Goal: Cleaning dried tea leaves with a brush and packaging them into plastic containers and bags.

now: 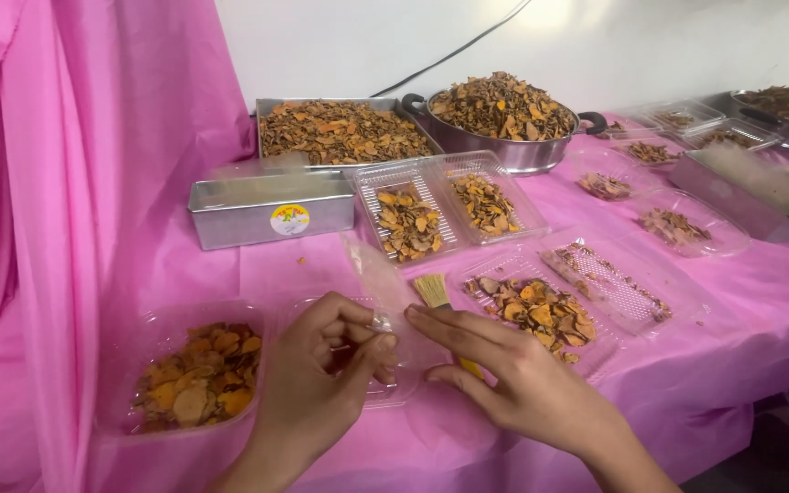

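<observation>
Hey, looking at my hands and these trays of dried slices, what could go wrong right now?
1. The right hand lies over a small brush beside the open clamshell; a sweep might knock slices onto the pink cloth.
2. The left hand pinches a thin clear bag; it looks flimsy and may tear or slip.
3. The full tub sits near the table edge by the left wrist and might get nudged off.

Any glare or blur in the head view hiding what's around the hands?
Head view: even, soft light; a bright patch on the white wall; the clear trays show mild sheen; left hand and right hand are slightly soft; the far-right trays are blurrier.
</observation>
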